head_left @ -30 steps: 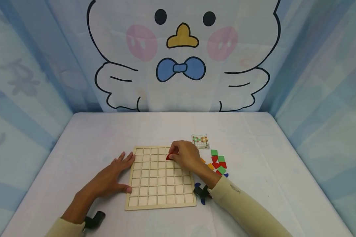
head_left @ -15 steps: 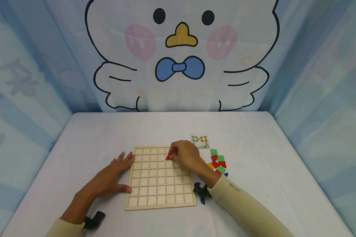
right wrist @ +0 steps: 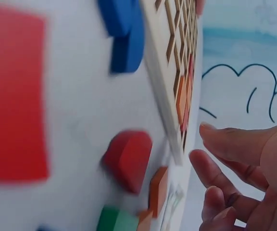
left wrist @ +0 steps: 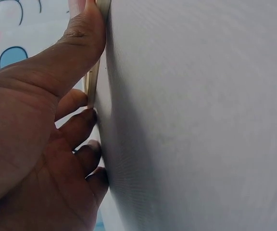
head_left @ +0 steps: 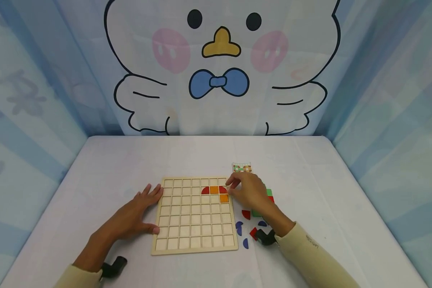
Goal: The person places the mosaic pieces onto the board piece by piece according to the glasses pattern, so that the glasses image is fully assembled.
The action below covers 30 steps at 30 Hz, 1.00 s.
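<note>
A wooden grid board [head_left: 191, 221] lies on the table. In its second row from the back sit a red rounded piece [head_left: 205, 191], an orange square [head_left: 214, 190] and another red rounded piece [head_left: 222, 190]. Just in front of the latter is a second orange square [head_left: 224, 198]. My left hand [head_left: 138, 214] touches the board's left edge, fingers spread and thumb against its side; the left wrist view shows the thumb [left wrist: 83, 36] on the edge. My right hand [head_left: 250, 191] hovers by the far right corner. Nothing shows between its fingers in the right wrist view.
Right of the board lie loose pieces: a red one [head_left: 246, 215], blue rounded ones [head_left: 245, 243] and a green one [head_left: 269, 192], some partly covered by my right hand and arm. A pattern card [head_left: 242, 167] lies beyond the hand.
My right hand has let go of the left red piece and moved right, off the board's far row. The pieces it covered now show. My left hand stays put.
</note>
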Available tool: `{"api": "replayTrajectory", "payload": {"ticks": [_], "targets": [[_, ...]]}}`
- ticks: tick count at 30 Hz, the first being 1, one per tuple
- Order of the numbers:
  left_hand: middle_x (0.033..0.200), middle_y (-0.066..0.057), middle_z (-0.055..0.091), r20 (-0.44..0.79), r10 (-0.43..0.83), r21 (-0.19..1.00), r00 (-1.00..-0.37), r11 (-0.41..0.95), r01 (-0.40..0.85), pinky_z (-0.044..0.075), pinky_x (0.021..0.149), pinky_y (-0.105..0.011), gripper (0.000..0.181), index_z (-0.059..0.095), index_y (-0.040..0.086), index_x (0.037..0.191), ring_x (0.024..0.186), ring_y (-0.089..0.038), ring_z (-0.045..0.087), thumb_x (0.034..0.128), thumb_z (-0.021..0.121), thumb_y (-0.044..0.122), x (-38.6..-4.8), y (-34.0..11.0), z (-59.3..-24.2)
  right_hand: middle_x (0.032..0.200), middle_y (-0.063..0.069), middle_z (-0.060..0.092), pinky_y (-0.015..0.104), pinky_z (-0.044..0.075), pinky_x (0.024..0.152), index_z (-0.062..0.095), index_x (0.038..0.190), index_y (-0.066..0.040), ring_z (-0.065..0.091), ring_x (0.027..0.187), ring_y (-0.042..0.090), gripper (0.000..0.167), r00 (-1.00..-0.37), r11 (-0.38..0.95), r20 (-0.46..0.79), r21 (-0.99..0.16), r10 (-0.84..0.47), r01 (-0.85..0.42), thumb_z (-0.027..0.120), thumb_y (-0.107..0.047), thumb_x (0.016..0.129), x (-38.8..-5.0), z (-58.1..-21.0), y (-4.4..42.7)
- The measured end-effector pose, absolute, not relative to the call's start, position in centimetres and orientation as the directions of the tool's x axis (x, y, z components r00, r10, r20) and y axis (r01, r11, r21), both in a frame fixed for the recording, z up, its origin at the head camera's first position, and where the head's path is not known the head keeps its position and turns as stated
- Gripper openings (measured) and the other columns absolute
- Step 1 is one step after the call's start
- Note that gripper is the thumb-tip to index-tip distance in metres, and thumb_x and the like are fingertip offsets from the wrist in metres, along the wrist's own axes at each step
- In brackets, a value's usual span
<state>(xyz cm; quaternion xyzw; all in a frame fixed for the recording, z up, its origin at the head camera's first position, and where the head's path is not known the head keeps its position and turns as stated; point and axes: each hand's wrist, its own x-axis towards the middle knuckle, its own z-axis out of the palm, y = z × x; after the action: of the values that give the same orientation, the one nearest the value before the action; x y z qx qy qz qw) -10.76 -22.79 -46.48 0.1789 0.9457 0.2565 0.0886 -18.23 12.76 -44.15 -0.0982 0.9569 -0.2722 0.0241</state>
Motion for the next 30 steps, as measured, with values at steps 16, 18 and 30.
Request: {"api": "replayTrajectory", "payload": {"ticks": [16, 18, 30], "targets": [[0.175, -0.016, 0.026, -0.090, 0.379, 0.514, -0.921, 0.810, 0.283, 0.019, 0.130, -0.068, 0.121, 0.031, 0.007, 0.167, 0.163, -0.048, 0.017, 0.0717, 0.094, 0.045, -10.9, -22.8, -46.5, 0.093, 0.001, 0.071, 0.026, 0.049, 0.064, 0.080, 0.108, -0.023, 0.059, 0.086, 0.019, 0.022, -0.982, 0.884, -0.101, -0.457, -0.161, -0.098, 0.088, -0.018, 0.088, -17.3, -44.7, 16.9], [0.176, -0.016, 0.026, -0.090, 0.378, 0.514, -0.921, 0.810, 0.282, 0.019, 0.130, -0.068, 0.121, 0.031, 0.007, 0.167, 0.163, -0.048, 0.017, 0.0715, 0.094, 0.044, -10.9, -22.9, -46.6, 0.093, 0.001, 0.070, 0.026, 0.049, 0.064, 0.079, 0.107, -0.023, 0.058, 0.084, 0.018, 0.022, -0.981, 0.885, -0.099, -0.453, -0.166, -0.104, 0.089, -0.019, 0.088, -17.3, -44.8, 16.9], [0.176, -0.016, 0.025, -0.092, 0.377, 0.510, -0.922, 0.813, 0.282, 0.019, 0.130, -0.068, 0.120, 0.030, 0.007, 0.167, 0.163, -0.048, 0.017, 0.0722, 0.093, 0.045, -10.8, -22.7, -46.5, 0.087, -0.001, 0.072, 0.028, 0.047, 0.061, 0.072, 0.090, -0.024, 0.058, 0.078, 0.019, 0.018, -0.983, 0.852, -0.017, -0.500, -0.185, -0.152, 0.088, -0.019, 0.088, -17.3, -44.6, 16.1]]}}
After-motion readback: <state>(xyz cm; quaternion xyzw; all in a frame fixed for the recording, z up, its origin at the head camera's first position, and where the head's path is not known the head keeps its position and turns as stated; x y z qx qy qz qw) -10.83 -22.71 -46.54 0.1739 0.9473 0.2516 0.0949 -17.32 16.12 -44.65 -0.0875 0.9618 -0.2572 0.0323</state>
